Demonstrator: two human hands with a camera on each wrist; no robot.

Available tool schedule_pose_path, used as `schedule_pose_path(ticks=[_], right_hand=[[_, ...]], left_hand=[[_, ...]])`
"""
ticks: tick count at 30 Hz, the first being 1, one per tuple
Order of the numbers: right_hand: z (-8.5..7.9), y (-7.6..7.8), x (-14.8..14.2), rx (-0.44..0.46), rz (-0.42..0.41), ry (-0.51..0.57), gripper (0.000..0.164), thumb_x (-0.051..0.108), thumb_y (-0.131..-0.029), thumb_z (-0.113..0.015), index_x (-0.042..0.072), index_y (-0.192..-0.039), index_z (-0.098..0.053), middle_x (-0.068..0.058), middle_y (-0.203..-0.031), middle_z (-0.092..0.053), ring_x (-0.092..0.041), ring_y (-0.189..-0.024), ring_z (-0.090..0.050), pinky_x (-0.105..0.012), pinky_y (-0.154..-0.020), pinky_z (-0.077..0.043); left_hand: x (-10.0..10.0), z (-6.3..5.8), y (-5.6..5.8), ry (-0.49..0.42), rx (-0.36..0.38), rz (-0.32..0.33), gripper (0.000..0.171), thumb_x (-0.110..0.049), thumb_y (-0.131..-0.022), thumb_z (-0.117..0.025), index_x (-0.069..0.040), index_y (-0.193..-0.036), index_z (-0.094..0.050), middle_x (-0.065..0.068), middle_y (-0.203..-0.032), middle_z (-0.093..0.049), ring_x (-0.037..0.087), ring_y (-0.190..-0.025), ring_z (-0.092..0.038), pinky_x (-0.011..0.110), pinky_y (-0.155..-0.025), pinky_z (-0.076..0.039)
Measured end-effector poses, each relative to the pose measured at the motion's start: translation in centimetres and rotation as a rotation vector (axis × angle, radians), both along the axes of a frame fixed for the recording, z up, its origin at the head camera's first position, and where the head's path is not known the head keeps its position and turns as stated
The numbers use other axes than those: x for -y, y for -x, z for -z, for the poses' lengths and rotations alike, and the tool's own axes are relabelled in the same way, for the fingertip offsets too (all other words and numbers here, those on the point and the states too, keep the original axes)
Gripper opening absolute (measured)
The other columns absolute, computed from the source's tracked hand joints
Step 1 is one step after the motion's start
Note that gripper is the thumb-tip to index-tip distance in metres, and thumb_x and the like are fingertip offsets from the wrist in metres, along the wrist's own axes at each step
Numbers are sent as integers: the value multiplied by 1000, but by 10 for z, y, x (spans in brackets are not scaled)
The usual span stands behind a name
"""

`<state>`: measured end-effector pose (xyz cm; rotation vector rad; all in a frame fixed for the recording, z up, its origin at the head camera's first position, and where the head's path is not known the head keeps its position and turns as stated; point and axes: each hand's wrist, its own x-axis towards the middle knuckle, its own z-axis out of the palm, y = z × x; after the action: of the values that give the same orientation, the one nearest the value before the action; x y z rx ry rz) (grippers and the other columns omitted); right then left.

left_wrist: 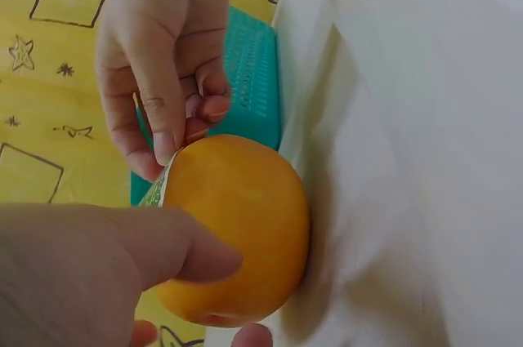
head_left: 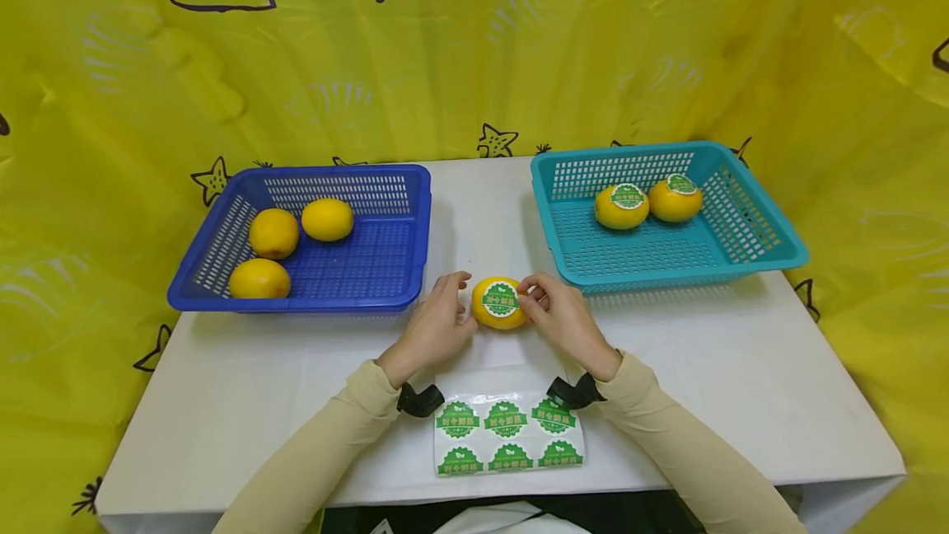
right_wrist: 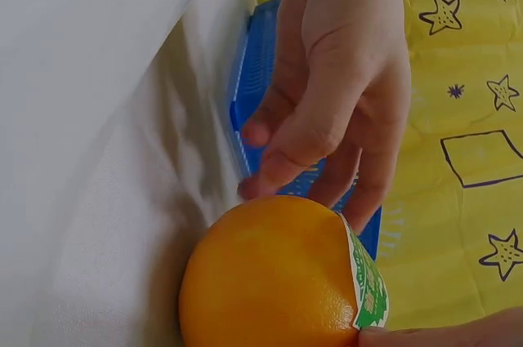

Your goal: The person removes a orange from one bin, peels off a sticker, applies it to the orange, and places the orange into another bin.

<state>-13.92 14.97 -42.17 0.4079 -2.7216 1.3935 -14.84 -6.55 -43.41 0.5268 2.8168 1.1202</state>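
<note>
A yellow-orange oval fruit (head_left: 486, 321) lies on the white table between the hands, with a round green-and-white sticker (head_left: 500, 300) on its upper face. At the sticker's right edge, the right hand (head_left: 565, 316) pinches it between thumb and index finger, as the left wrist view shows with this hand (left_wrist: 167, 53). Beside the fruit's left side is the left hand (head_left: 439, 324), fingers spread and loosely bent. In the right wrist view the left hand's fingers (right_wrist: 315, 139) come close to the fruit; whether they touch it I cannot tell.
A sheet of green stickers (head_left: 509, 437) lies at the table's front, below the wrists. The blue basket (head_left: 378, 303) at left holds three plain fruits (head_left: 328, 219). In the teal basket (head_left: 667, 274) at right sit two stickered fruits (head_left: 621, 215). A yellow curtain (head_left: 445, 56) hangs behind.
</note>
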Motion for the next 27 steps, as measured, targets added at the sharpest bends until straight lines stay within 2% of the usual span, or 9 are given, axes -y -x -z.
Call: schedule_pose_path(ticks=[2, 5, 10, 12, 17, 21, 27], right_hand=[[1, -1, -1, 2, 1, 1, 10, 2, -91, -67, 3, -101, -65, -2, -78, -62, -13, -64, -58, -28, -56, -46], [2, -2, -1, 6, -2, 1, 12, 2, -91, -67, 2, -103, -65, -3, -79, -63, -13, -66, -58, -28, -57, -48], [1, -4, -1, 9, -12, 11, 15, 2, -90, -68, 2, -104, -64, -4, -82, -64, -14, -68, -60, -29, -60, -50], [-1, -6, -2, 12, -22, 23, 16, 2, -91, -69, 2, -106, -64, -3, -82, -63, -15, -69, -60, -28, -61, -50], [-9, -15, -14, 39, -111, 113, 20, 5, -93, -67, 0, -112, -62, -5, -85, -63, -24, -71, -63, -27, -63, -52], [-21, -23, -34, 37, -148, 192, 20, 5, -95, -64, -1, -114, -63, -10, -88, -64, -29, -73, -64, -27, -64, -53], [-29, -25, -84, -41, -87, 256, 20, 0, -95, -61, -3, -115, -63, -16, -92, -64, -26, -77, -64, -26, -68, -55]], left_hand=[[0, 0, 3, -27, 48, 56, 76, -7, -80, -71, -3, -146, -34, 16, -133, -47, 20, -88, -59, 30, -69, -49], [0, 2, 7, -68, 102, 136, 92, -10, -79, -79, -6, -153, -24, 17, -142, -41, 21, -89, -58, 30, -70, -51], [-1, 6, 12, -83, 98, 218, 94, -15, -78, -84, -6, -152, -27, 15, -146, -40, 21, -105, -53, 35, -88, -46], [-2, 7, 13, -85, 86, 231, 91, -16, -78, -84, -6, -151, -30, 15, -145, -41, 20, -105, -51, 35, -90, -45], [-3, 10, 15, -94, 79, 233, 85, -17, -79, -84, -4, -147, -35, 14, -139, -47, 18, -91, -54, 31, -81, -48], [-4, 11, 16, -100, 83, 220, 83, -17, -78, -85, -5, -144, -37, 13, -134, -52, 20, -96, -54, 34, -86, -46], [-5, 10, 16, -92, 93, 200, 81, -20, -76, -86, -7, -140, -38, 13, -132, -53, 25, -109, -53, 42, -98, -41]])
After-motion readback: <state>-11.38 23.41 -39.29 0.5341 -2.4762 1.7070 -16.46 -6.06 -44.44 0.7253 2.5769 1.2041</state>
